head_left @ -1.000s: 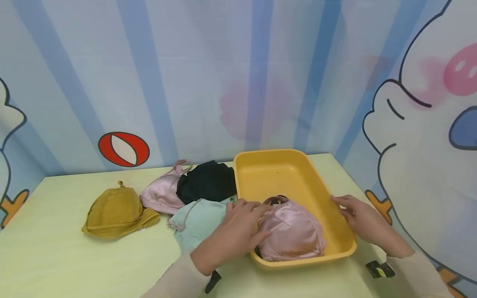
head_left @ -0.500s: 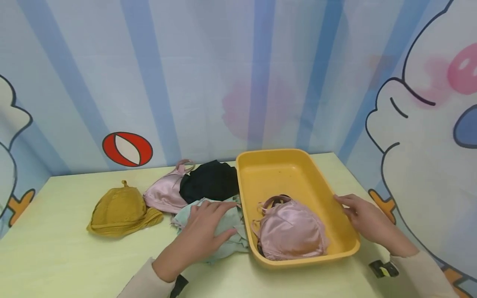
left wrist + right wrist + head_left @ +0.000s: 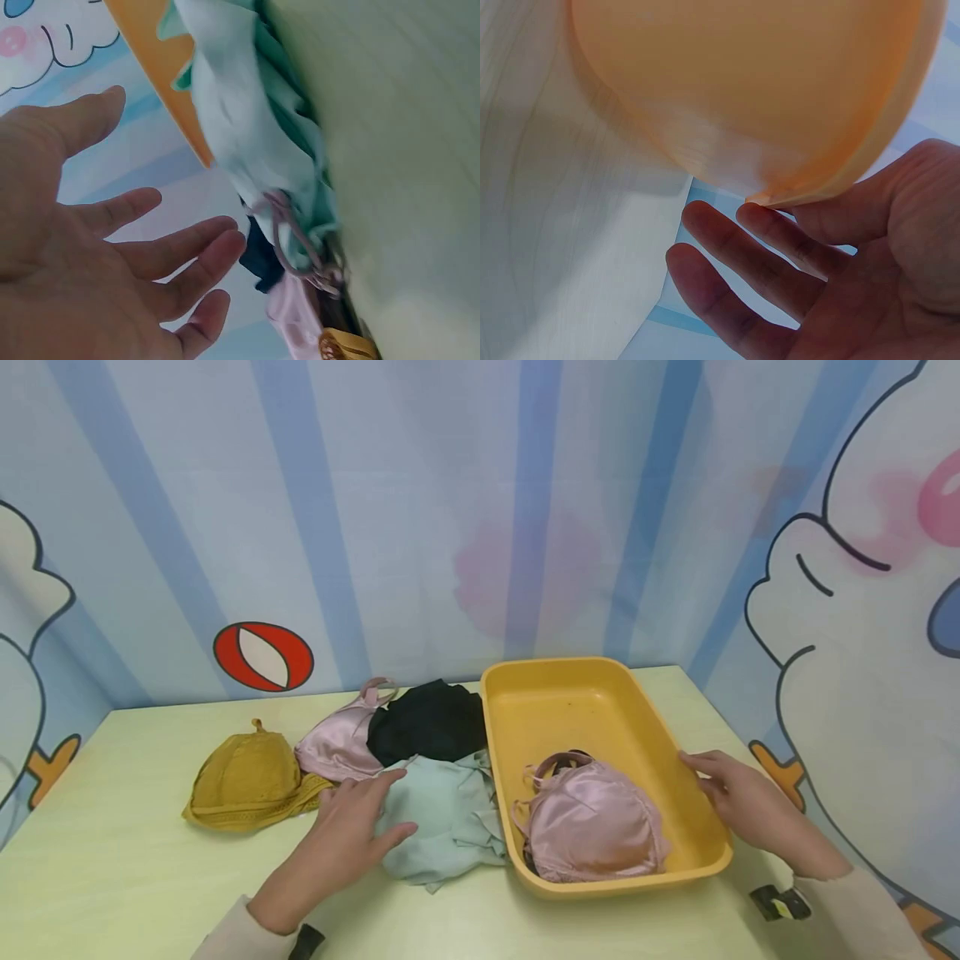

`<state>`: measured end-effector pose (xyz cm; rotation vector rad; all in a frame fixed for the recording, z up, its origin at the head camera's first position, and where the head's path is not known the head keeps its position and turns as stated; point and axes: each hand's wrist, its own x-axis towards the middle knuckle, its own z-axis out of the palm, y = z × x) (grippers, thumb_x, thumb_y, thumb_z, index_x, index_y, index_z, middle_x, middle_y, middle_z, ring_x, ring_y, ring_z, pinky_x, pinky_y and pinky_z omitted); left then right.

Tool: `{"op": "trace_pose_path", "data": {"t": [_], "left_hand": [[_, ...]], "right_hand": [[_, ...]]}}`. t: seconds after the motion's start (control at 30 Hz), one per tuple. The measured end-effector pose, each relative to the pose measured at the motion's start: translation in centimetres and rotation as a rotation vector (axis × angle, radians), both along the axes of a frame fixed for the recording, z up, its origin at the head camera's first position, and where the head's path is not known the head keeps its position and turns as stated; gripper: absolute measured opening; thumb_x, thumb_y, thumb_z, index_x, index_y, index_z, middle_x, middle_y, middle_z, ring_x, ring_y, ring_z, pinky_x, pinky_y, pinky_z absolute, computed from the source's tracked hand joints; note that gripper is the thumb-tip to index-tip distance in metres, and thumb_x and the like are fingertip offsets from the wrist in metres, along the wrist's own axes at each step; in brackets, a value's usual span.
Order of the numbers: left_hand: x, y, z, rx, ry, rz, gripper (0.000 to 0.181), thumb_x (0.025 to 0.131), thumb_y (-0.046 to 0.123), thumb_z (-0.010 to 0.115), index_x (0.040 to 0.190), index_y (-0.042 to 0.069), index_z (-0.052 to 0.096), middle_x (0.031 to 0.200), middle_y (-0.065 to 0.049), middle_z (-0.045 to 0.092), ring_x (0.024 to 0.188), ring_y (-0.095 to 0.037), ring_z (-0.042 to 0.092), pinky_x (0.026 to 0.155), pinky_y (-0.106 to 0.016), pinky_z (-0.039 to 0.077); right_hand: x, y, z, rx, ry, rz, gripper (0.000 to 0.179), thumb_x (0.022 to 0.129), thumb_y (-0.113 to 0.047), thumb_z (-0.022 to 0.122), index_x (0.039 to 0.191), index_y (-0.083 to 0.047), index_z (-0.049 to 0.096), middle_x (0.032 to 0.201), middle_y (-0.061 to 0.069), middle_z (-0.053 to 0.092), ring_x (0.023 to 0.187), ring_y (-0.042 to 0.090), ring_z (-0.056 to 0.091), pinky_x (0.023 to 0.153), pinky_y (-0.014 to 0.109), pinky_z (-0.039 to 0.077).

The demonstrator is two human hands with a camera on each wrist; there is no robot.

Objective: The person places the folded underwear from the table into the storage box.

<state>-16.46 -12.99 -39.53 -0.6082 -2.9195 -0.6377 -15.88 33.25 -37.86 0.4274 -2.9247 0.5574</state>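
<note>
Left hand (image 3: 330,839) shifted left since a second ago, off the pink satin bra (image 3: 600,827) at the near end of the yellow tray (image 3: 570,714); fingers spread, just beside the mint-green garment (image 3: 442,818). Right hand (image 3: 753,810) pinches the tray's right rim, toward the table's (image 3: 112,868) right edge. Black garment (image 3: 427,722), second pink bra (image 3: 341,743) near back edge; mustard bra (image 3: 243,781) left.

Beside the fingers of the left hand (image 3: 330,839): mint garment (image 3: 438,822), pale, unpatterned. Beyond those fingers: black cloth (image 3: 427,722), solid; glossy pink bra (image 3: 341,743). Left of them: mustard bra (image 3: 243,777). At the fingertips of the right hand (image 3: 753,806): tray (image 3: 570,714), uniform yellow; second pink bra (image 3: 596,827) within. Backdrop (image 3: 420,527) ahead of all fingers: light blue, darker blue stripes.
</note>
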Motion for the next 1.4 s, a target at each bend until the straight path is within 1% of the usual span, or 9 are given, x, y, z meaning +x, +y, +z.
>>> {"op": "trace_pose_path", "data": {"t": [0.17,0.3,0.4,0.57,0.73,0.83,0.93,1.13,1.4], "left_hand": [[-0.4,-0.4,-0.4,-0.025,-0.042,0.034,0.067,0.082,0.038,0.073,0.137,0.011,0.047,0.119,-0.007,0.061,0.112,-0.034,0.047,0.078,-0.051,0.03],[-0.6,-0.5,-0.4,-0.053,-0.044,0.07,0.067,0.082,0.04,0.073,0.136,0.01,0.046,0.12,-0.011,0.058,0.113,-0.036,0.046,0.079,-0.053,0.031],[-0.6,-0.6,-0.4,-0.047,-0.042,0.079,0.062,0.082,0.036,0.074,0.133,0.011,0.048,0.103,-0.006,0.059,0.1,-0.029,0.051,0.076,-0.048,0.032],[-0.4,-0.9,-0.7,-0.059,-0.075,0.045,0.055,0.083,0.03,0.073,0.129,0.011,0.051,0.077,0.008,0.057,0.083,-0.021,0.055,0.071,-0.042,0.029],[-0.2,-0.9,-1.4,-0.114,-0.082,0.042,0.057,0.085,0.033,0.07,0.132,0.01,0.049,0.1,-0.005,0.067,0.1,-0.034,0.056,0.075,-0.049,0.033],[-0.2,-0.7,-1.5,-0.139,-0.073,0.049,0.061,0.086,0.037,0.068,0.136,0.009,0.046,0.117,-0.014,0.062,0.109,-0.041,0.051,0.078,-0.054,0.033],[-0.4,-0.6,-1.6,-0.153,-0.056,0.057,0.067,0.086,0.042,0.066,0.139,0.008,0.043,0.122,-0.017,0.058,0.112,-0.045,0.047,0.081,-0.058,0.032],[-0.9,0.0,-1.7,-0.125,-0.043,0.051,0.075,0.086,0.049,0.063,0.141,0.004,0.039,0.123,-0.024,0.056,0.111,-0.048,0.047,0.087,-0.062,0.03],[-1.6,1.6,-1.8,-0.033,-0.079,0.003,0.075,0.084,0.041,0.07,0.14,0.004,0.038,0.125,-0.028,0.053,0.114,-0.046,0.048,0.091,-0.062,0.031]], "right_hand": [[0.1,0.0,0.1,-0.004,-0.002,-0.005,0.038,0.089,0.003,0.057,0.128,0.005,0.055,0.119,0.021,0.057,0.095,0.035,0.061,0.062,0.034,0.049],[0.1,0.0,0.1,-0.003,0.002,-0.005,0.038,0.089,0.003,0.057,0.128,0.005,0.055,0.119,0.021,0.057,0.096,0.036,0.061,0.062,0.034,0.049],[0.1,0.0,0.1,-0.002,0.002,-0.005,0.039,0.089,0.003,0.058,0.128,0.005,0.055,0.119,0.021,0.058,0.095,0.035,0.061,0.062,0.033,0.049],[0.1,-0.1,0.2,0.0,-0.009,-0.016,0.038,0.09,0.003,0.058,0.128,0.005,0.055,0.119,0.021,0.057,0.097,0.037,0.06,0.065,0.037,0.051],[0.1,-0.2,0.3,0.0,-0.014,-0.016,0.038,0.09,0.003,0.058,0.127,0.006,0.055,0.119,0.022,0.057,0.099,0.039,0.059,0.068,0.042,0.052],[0.1,-0.2,0.2,0.0,-0.013,-0.017,0.038,0.089,0.003,0.058,0.127,0.005,0.055,0.118,0.022,0.058,0.096,0.037,0.06,0.065,0.038,0.051],[0.1,-0.2,0.2,-0.001,-0.012,-0.02,0.039,0.089,0.004,0.058,0.128,0.005,0.055,0.118,0.021,0.058,0.094,0.035,0.061,0.064,0.036,0.05],[0.1,-0.1,0.1,-0.001,-0.014,-0.018,0.039,0.09,0.003,0.058,0.128,0.005,0.055,0.12,0.022,0.057,0.098,0.039,0.06,0.069,0.043,0.052],[0.1,-0.1,0.1,0.002,-0.016,-0.024,0.039,0.09,0.003,0.058,0.128,0.004,0.055,0.121,0.021,0.057,0.098,0.038,0.06,0.068,0.041,0.051]]}}
